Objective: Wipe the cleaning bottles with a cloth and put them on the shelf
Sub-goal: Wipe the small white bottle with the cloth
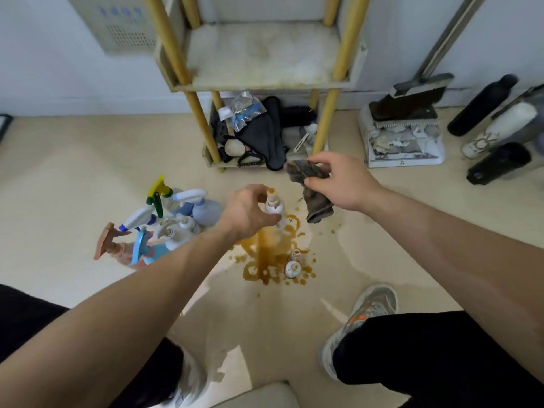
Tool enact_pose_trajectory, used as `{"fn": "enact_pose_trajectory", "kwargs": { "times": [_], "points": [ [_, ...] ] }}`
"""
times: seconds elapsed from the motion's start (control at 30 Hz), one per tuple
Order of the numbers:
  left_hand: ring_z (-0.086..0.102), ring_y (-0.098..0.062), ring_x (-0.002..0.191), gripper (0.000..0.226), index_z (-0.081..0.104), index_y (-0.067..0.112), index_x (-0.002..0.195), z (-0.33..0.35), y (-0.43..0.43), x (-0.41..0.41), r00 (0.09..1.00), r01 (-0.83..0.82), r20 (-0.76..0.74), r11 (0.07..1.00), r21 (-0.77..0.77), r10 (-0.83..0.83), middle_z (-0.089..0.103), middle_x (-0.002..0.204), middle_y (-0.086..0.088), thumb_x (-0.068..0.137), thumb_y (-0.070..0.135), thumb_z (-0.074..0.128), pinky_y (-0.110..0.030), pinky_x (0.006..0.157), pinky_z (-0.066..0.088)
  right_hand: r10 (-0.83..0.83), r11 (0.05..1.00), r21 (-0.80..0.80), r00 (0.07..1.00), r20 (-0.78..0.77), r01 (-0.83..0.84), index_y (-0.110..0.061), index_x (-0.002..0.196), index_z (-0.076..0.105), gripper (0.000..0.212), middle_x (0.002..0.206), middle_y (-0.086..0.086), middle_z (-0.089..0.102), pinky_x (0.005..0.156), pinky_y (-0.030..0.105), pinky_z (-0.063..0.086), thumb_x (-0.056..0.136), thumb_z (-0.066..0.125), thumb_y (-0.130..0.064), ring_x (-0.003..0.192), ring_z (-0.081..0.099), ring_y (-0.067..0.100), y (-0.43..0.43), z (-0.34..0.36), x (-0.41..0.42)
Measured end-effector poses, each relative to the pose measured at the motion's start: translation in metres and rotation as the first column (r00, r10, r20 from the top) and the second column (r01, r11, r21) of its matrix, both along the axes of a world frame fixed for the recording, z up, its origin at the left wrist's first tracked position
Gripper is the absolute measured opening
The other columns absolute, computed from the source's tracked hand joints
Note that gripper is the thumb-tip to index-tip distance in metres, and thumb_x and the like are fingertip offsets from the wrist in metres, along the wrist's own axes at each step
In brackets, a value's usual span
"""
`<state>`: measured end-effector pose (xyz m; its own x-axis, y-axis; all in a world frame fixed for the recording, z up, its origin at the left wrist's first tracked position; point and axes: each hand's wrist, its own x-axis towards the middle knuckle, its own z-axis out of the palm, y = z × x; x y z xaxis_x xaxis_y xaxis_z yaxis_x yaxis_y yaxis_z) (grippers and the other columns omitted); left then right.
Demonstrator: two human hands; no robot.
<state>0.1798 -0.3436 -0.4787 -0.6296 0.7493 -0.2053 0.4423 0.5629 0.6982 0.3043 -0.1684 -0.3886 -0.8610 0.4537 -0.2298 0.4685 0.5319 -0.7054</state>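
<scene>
At centre, gripping a bottle (275,209) in the left hand (250,213) — fingers and thumb curled round the white body, stained cap poking up, lower end hidden behind the fingers. Lifted or resting on the floor (88,160): impossible to tell.

At 1 o'clock from it, pinching a cloth (312,187) in the right hand (341,181), thumb and fingertips closed on the top edge, the rest hanging loose, apart from the bottle.

At 6 o'clock below both, a brown spill (265,248) on the floor, with two tiny bottles (292,268) standing at its lower right edge; labels too small to read.

At 9 o'clock, a huddle of sprayers (203,212) on the floor, too overlapped to count, partly hidden by the left forearm.

At 12 o'clock, the shelf (265,54): upper board stained, posts cut off by the top edge; lower board crammed with dark cloths and bags, hard to sort out.

At 2 o'clock, a dustpan (403,142) with a brush (412,98) parked in it, handle running out of frame.

At 3 o'clock, dark bottles (482,106) leaning near the wall — blurred, partly cut off.

At 5 o'clock, a shoe (368,313); legs cut off at the bottom edge.
</scene>
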Motion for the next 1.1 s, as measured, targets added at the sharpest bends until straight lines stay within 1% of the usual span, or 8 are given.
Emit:
{"fn": "enact_pose_trajectory", "kwargs": {
  "times": [0.1, 0.23, 0.3, 0.57, 0.7, 0.8, 0.97, 1.1],
  "points": [
    [0.061, -0.004, 0.087, 0.032, 0.065, 0.024, 0.098, 0.055, -0.003, -0.011, 1.0, -0.011, -0.019, 0.994, 0.107, 0.013, 0.067, 0.096, 0.01, 0.074, 0.025, 0.087, -0.021, 0.077, 0.049, -0.029, 0.998, 0.05, 0.993, -0.114, 0.035, -0.028, 0.118, 0.069, 0.026, 0.088, -0.021, 0.063, 0.08, 0.024, 0.047, 0.093, 0.07, -0.021, 0.095, 0.063, 0.008, -0.012, 0.038, -0.005],
    [0.067, -0.005, 0.08, 0.028, 0.072, 0.021, 0.1, 0.124, -0.015, -0.023, 1.0, -0.031, 0.008, 0.969, 0.245, 0.03, 0.073, 0.095, 0.004, 0.076, 0.016, 0.084, -0.024, 0.076, 0.053, -0.049, 0.998, 0.028, 0.957, -0.286, 0.059, -0.03, 0.118, 0.068, 0.025, 0.093, -0.028, 0.06, 0.068, -0.004, 0.038, 0.095, 0.068, -0.019, 0.083, 0.054, -0.021, -0.021, 0.084, -0.009],
    [0.064, -0.001, 0.075, 0.03, 0.071, 0.024, 0.101, 0.151, -0.02, -0.023, 1.0, -0.027, 0.011, 0.952, 0.305, 0.025, 0.072, 0.091, 0.007, 0.077, 0.009, 0.082, -0.019, 0.071, 0.052, -0.048, 0.996, 0.06, 0.936, -0.349, 0.073, -0.031, 0.117, 0.068, 0.024, 0.096, -0.026, 0.063, 0.069, -0.006, 0.036, 0.095, 0.069, -0.021, 0.081, 0.051, -0.027, -0.027, 0.1, -0.011],
    [0.073, -0.014, 0.086, 0.033, 0.067, 0.043, 0.096, 0.189, -0.03, -0.017, 0.999, -0.038, 0.041, 0.901, 0.431, 0.022, 0.073, 0.091, 0.014, 0.069, 0.028, 0.079, -0.029, 0.079, 0.059, 0.142, 0.955, 0.296, 0.838, -0.527, 0.025, -0.023, 0.129, 0.067, 0.037, 0.118, -0.007, 0.067, 0.098, 0.03, 0.049, 0.094, 0.064, -0.014, 0.111, 0.061, 0.009, -0.047, 0.129, -0.024],
    [0.069, -0.002, 0.085, 0.037, 0.069, 0.042, 0.099, 0.183, -0.034, -0.016, 0.998, -0.046, 0.049, 0.895, 0.444, 0.027, 0.073, 0.089, 0.015, 0.08, 0.014, 0.082, -0.016, 0.075, 0.051, 0.288, 0.878, 0.477, 0.833, -0.472, -0.034, -0.022, 0.126, 0.067, 0.041, 0.117, -0.003, 0.063, 0.091, 0.039, 0.051, 0.089, 0.058, -0.007, 0.108, 0.06, 0.016, -0.037, 0.12, -0.029],
    [0.069, -0.005, 0.085, 0.034, 0.069, 0.041, 0.1, 0.181, -0.03, -0.017, 0.991, -0.091, 0.127, 0.889, 0.448, 0.038, 0.074, 0.09, 0.017, 0.084, 0.012, 0.08, -0.02, 0.076, 0.054, 0.302, 0.839, 0.544, 0.82, -0.487, 0.014, -0.019, 0.129, 0.067, 0.041, 0.119, -0.001, 0.065, 0.089, 0.04, 0.054, 0.09, 0.059, -0.006, 0.108, 0.062, 0.018, -0.032, 0.111, -0.032],
    [0.071, -0.025, 0.096, 0.033, 0.072, 0.034, 0.104, 0.18, -0.021, -0.018, 0.971, -0.164, 0.236, 0.841, 0.516, 0.044, 0.078, 0.1, 0.0, 0.086, 0.007, 0.078, -0.031, 0.087, 0.058, 0.178, 0.865, 0.474, 0.782, -0.597, 0.166, -0.012, 0.136, 0.064, 0.042, 0.118, 0.003, 0.072, 0.089, 0.027, 0.052, 0.094, 0.063, -0.011, 0.105, 0.067, 0.018, -0.05, 0.096, -0.039],
    [0.073, -0.018, 0.091, 0.031, 0.073, 0.032, 0.106, 0.176, -0.016, -0.015, 0.956, -0.217, 0.286, 0.816, 0.536, 0.067, 0.078, 0.098, 0.001, 0.089, 0.006, 0.074, -0.029, 0.084, 0.059, -0.099, 0.951, 0.178, 0.794, -0.6, 0.253, -0.024, 0.135, 0.066, 0.04, 0.102, -0.017, 0.073, 0.077, 0.003, 0.042, 0.095, 0.068, -0.023, 0.09, 0.063, -0.003, -0.059, 0.093, -0.048]
  ]
}}
